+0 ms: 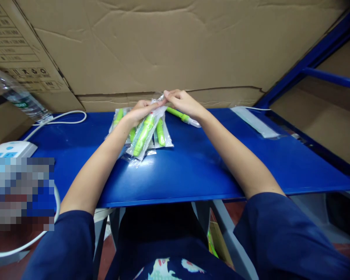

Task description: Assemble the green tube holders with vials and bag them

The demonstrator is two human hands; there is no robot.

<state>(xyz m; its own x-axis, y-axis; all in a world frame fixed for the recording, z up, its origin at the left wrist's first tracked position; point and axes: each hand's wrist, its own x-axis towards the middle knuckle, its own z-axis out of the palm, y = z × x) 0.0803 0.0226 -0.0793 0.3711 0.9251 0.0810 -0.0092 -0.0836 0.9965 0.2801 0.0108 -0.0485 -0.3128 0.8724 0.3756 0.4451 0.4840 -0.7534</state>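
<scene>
Both my hands meet at the top end of a clear plastic bag (144,136) that has a bright green pen-like tube inside. My left hand (144,109) has its fingers closed on the bag's upper edge. At the same edge my right hand (182,102) pinches the plastic with thumb and fingers. Under and around this bag lie several more bagged green tubes (161,134). A loose green tube with a clear cap (182,115) rests on the blue table below my right hand.
A cardboard sheet (163,46) stands behind the blue table (175,175). At left are a plastic bottle (23,101), a white power strip (14,149) and its cable. Flat plastic sleeves (255,122) lie at right, near a blue metal frame (332,79).
</scene>
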